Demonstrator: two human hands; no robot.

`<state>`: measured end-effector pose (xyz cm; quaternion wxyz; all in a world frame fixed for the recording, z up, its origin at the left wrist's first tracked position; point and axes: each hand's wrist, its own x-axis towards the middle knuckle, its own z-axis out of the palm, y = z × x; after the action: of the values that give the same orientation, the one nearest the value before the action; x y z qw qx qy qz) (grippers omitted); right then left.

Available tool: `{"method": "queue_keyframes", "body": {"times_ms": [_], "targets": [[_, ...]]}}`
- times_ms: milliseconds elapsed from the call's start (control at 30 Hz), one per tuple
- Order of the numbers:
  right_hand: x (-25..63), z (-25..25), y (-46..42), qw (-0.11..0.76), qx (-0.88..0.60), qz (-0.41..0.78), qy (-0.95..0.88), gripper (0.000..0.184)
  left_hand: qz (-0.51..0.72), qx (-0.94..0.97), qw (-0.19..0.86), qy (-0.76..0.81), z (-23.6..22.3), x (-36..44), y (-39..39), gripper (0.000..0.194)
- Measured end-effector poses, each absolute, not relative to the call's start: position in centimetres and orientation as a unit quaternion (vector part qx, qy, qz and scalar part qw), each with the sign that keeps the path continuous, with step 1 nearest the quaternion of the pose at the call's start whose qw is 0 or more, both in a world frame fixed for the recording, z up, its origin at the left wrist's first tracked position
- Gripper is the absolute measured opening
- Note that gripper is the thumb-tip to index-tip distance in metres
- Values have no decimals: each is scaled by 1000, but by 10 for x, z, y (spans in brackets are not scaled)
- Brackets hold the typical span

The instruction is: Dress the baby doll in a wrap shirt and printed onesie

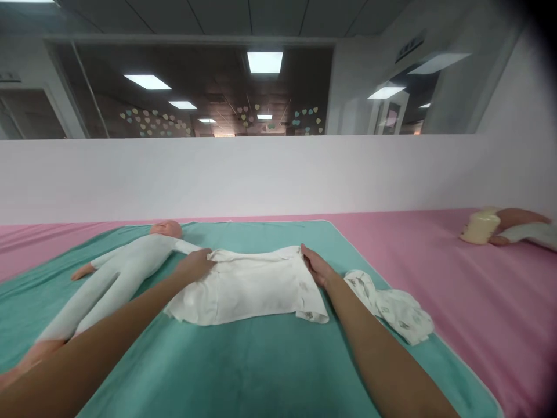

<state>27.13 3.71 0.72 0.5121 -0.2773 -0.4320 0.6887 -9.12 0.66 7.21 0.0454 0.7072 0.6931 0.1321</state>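
Observation:
A white baby garment (248, 287) lies spread on the teal mat (243, 360). My left hand (195, 265) rests on its upper left corner, fingers curled down on the cloth. My right hand (316, 266) lies flat along the garment's right edge, fingers stretched out. A baby doll (117, 273) in a white suit lies on its back at the left of the mat, its arm reaching toward my left hand. A second, crumpled printed garment (394, 307) sits just right of my right forearm.
The mat lies on a pink sheet (470, 302). At the far right a cream bottle (481, 227) lies next to another doll (524, 227). A white partition wall (270, 174) runs behind the bed, with windows above it.

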Motion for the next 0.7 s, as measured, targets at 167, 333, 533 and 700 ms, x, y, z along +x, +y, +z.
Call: {"method": "queue_keyframes", "body": {"times_ms": [167,333,533,700], "targets": [[265,3,30,416,-278,691,-521,32,189,685,-128,691,42,-50,12,41],[254,-2,33,466,-339,649,-496,33,161,849,-89,495,-4,2,-9,38],[252,3,40,571,-384,581,-435,26,151,902,31,403,-14,4,-18,50],[263,10,40,629,-382,541,-407,27,124,910,71,390,-7,-4,-19,60]]}}
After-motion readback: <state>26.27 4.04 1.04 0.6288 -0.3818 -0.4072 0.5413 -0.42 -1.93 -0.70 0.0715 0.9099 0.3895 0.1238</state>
